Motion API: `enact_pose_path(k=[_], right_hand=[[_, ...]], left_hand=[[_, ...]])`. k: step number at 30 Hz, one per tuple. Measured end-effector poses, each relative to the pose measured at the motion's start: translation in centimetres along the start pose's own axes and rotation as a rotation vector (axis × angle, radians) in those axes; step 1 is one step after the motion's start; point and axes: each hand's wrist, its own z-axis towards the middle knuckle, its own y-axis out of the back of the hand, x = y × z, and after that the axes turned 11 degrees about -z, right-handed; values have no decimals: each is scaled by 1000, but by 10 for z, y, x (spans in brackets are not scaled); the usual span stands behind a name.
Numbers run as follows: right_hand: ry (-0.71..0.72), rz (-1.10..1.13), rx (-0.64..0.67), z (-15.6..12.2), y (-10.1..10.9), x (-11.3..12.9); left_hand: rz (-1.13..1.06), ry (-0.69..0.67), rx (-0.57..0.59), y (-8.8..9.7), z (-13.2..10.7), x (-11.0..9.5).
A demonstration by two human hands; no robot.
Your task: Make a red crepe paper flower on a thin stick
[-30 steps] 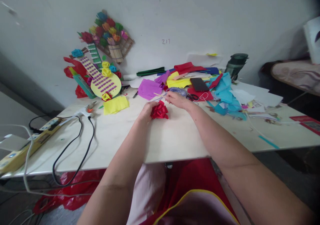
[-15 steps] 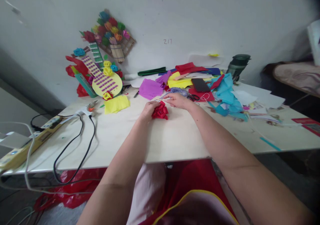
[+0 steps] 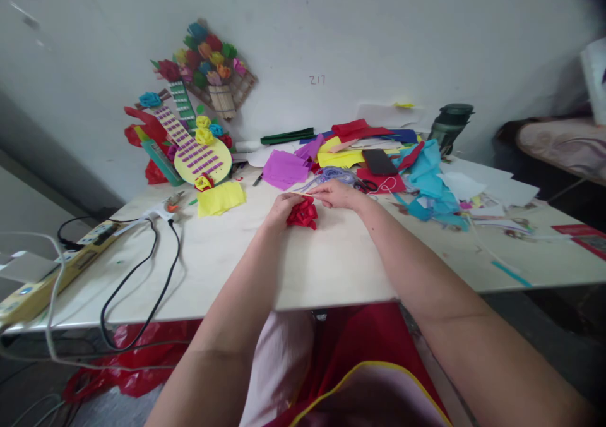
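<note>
My left hand is closed around a red crepe-paper flower on the pale table. Right behind the flower, my right hand pinches a thin wooden stick whose tip points left, just above the flower. A coil of lilac cord lies just beyond my right hand. Purple paper sits behind the flower.
Coloured paper sheets, a black phone, scissors and blue crepe crowd the back of the table. A paper guitar and flower basket lean on the wall. A glue gun, black cable and power strip lie left. A dark bottle stands right.
My right hand has drawn the stick in from beside the lilac cord, closer to the flower. My left hand has kept its hold on the red flower, barely shifting.
</note>
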Motion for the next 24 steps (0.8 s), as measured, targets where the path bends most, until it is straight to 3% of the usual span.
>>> enact_pose_path(k=[6,11,24], right_hand=[[22,-16,-23,-3,0,4],[60,24,-20,-3,-1,6],[100,-58,-44,-2,-3,7]], left_hand=[[-26,76,-5,-5,-6,-6],[-77,156,56,-6,-8,-9],[-115,135,-45,-5,-4,-6]])
